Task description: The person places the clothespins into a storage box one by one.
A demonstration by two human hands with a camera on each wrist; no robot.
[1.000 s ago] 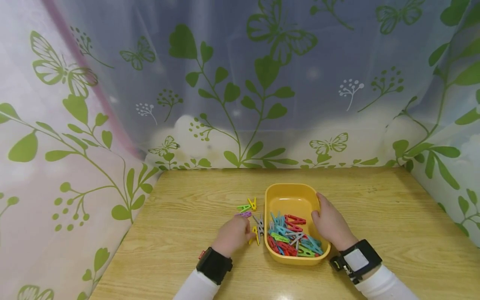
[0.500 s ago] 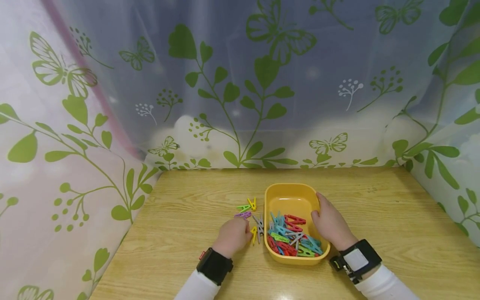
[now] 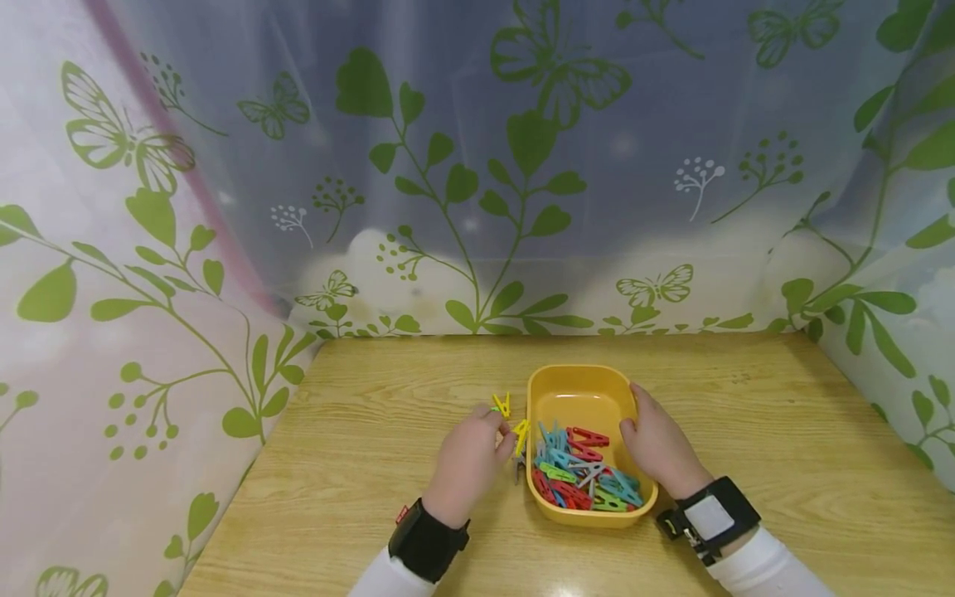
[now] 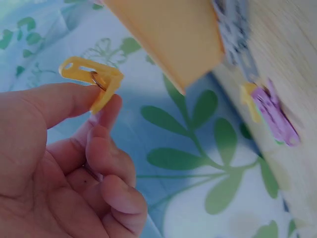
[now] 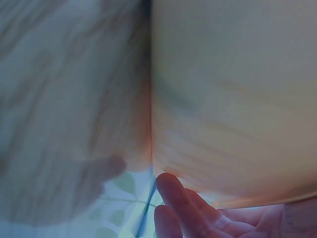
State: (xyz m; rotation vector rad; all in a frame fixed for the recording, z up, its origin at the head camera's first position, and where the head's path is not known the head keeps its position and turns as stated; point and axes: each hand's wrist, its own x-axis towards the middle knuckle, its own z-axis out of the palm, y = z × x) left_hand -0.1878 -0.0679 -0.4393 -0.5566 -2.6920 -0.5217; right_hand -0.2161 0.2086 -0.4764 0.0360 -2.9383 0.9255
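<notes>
My left hand (image 3: 470, 460) pinches a yellow clothespin (image 3: 521, 433) between thumb and fingertips, just left of the yellow plastic tub (image 3: 574, 390). The left wrist view shows the pinched clothespin with its metal spring, raised off the table. My right hand (image 3: 662, 444) grips the tub's right side, thumb over the rim and fingers along the outside wall. In the tub lie red, blue, green and grey clothespins (image 3: 570, 464), heaped toward its near end. Another yellow clothespin (image 3: 501, 405) rests on the table beyond the left hand. A purple clothespin (image 4: 275, 116) shows only in the left wrist view.
Grey clothespins (image 3: 519, 469) lie close against the tub's left side, partly behind the left hand. The wooden table (image 3: 388, 398) is bounded at the back and sides by a curtain (image 3: 634, 215) printed with leaves and butterflies.
My left hand has taken up the nearer yellow clothespin and moved slightly up and away with it. It now covers the purple clothespin in the head view. The right hand and tub stay put.
</notes>
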